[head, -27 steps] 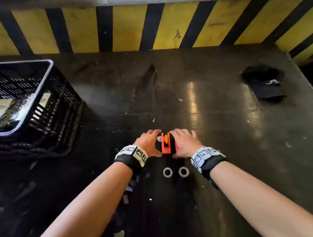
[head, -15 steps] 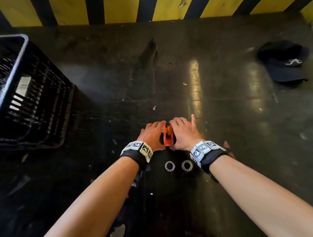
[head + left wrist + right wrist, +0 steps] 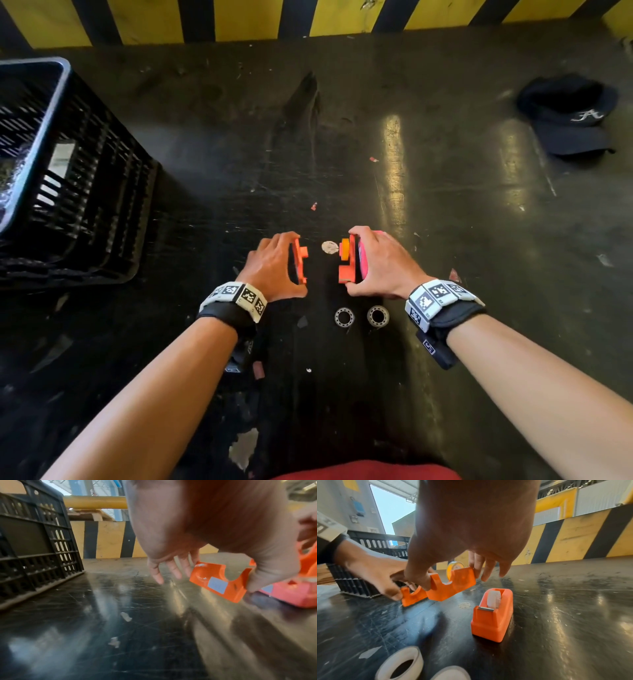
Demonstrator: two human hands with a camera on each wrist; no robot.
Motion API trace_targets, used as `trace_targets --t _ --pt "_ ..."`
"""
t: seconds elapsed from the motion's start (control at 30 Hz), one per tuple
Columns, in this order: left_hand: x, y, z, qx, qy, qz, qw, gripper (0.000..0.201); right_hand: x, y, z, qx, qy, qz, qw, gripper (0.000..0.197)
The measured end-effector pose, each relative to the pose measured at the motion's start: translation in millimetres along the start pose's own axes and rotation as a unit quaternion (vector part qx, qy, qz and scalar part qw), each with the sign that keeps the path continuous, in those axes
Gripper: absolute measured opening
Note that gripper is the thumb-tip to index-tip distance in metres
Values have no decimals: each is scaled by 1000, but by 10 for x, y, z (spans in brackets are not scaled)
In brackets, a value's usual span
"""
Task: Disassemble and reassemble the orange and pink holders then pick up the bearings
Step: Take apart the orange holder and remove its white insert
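Observation:
The orange holder is split in two halves. My left hand [image 3: 289, 265] grips one orange half [image 3: 300, 257], seen also in the left wrist view as a notched shell [image 3: 217, 582]. My right hand [image 3: 354, 263] pinches the other orange half [image 3: 452, 584] between thumb and fingers, with a yellow roll [image 3: 345, 250] still on it. The pink holder [image 3: 493, 615] stands free on the table under my right palm, a white roll in it. Two metal bearings [image 3: 344, 317] [image 3: 377, 315] lie just in front of my wrists.
A black slatted crate [image 3: 68, 171] stands at the left. A dark cap [image 3: 568, 116] lies at the far right. A yellow and black striped barrier [image 3: 239, 20] closes the back edge. A small pale disc [image 3: 330, 247] lies between the two halves.
Both hands were closed together on the joined orange holder. It has come apart: the left hand moved left with one half, the right hand right with the other.

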State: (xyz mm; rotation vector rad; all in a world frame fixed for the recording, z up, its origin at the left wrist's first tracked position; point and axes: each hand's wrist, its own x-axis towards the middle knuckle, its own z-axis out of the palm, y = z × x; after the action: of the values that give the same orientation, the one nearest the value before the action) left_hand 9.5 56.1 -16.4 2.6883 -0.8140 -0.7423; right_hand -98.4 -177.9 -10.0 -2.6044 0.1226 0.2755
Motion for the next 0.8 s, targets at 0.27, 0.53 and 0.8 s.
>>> trace_targets --t 0.27,0.53,0.8 --pt "27 136 106 105 -60 -49 991 113 -88 -59 22 94 -28 13 995 106" --pt "-51 494 -153 -217 13 14 976 49 -213 -68 5 127 -4 16 992 107" --pt "-190 573 -139 -355 -3 9 935 26 -298 -167 43 128 -15 8 992 107"
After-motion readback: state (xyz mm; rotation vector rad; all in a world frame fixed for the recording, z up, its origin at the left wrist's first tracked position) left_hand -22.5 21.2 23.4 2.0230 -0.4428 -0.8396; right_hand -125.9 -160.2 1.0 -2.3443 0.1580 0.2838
